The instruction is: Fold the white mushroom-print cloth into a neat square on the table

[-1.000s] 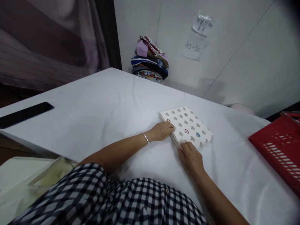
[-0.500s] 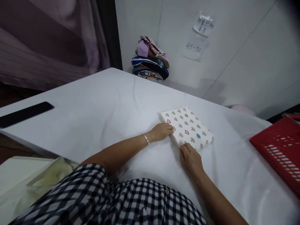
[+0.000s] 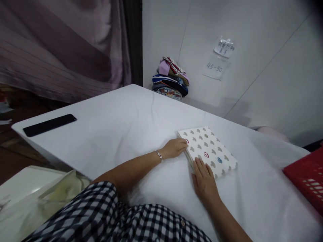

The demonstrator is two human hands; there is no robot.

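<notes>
A folded white cloth (image 3: 208,148) printed with grey mushroom shapes and a few red, green and blue ones lies flat on the white-covered table (image 3: 113,124). At its left edge, my left hand (image 3: 174,148) has its fingers curled over the fold and closed on it; the thumb is hidden. A silver bracelet (image 3: 158,155) circles that wrist. My right hand (image 3: 205,183) rests palm down on the near corner of the cloth, its fingers stretched out along the top layer.
A black flat bar (image 3: 50,125) lies near the table's left end. Beyond the far edge, a stack of folded fabrics (image 3: 171,80) stands against the wall. On the right sits a red plastic basket (image 3: 302,168). A pale bin (image 3: 37,188) is low at left.
My right hand has gone from curled fingers at the cloth's edge to straight fingers lying on top. My left hand stays at the left edge. The view has shifted slightly.
</notes>
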